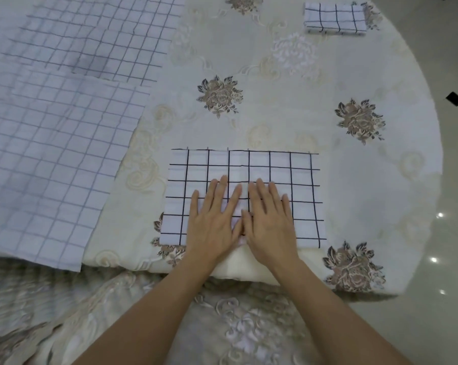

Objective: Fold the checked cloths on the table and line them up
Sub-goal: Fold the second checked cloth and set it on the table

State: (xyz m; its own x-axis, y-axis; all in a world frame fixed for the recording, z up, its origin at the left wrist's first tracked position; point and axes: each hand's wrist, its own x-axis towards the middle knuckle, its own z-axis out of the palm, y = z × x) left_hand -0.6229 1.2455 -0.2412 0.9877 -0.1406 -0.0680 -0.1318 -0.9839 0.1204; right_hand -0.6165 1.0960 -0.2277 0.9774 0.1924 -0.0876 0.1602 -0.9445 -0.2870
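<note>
A white cloth with black checks (pixel 280 167) lies flat as a rectangle near the table's front edge. My left hand (pixel 213 219) and my right hand (pixel 268 219) rest side by side on its near middle, palms down, fingers straight and spread. A small folded checked cloth (pixel 334 18) sits at the far right of the table. Several unfolded checked cloths (pixel 59 114) lie spread and overlapping on the left half of the table, with paler grid lines.
The round table carries a cream tablecloth (pixel 275 106) with brown flower prints. Its edge curves along the right, beyond which is shiny tiled floor (pixel 454 180). The tablecloth hangs down in front of me.
</note>
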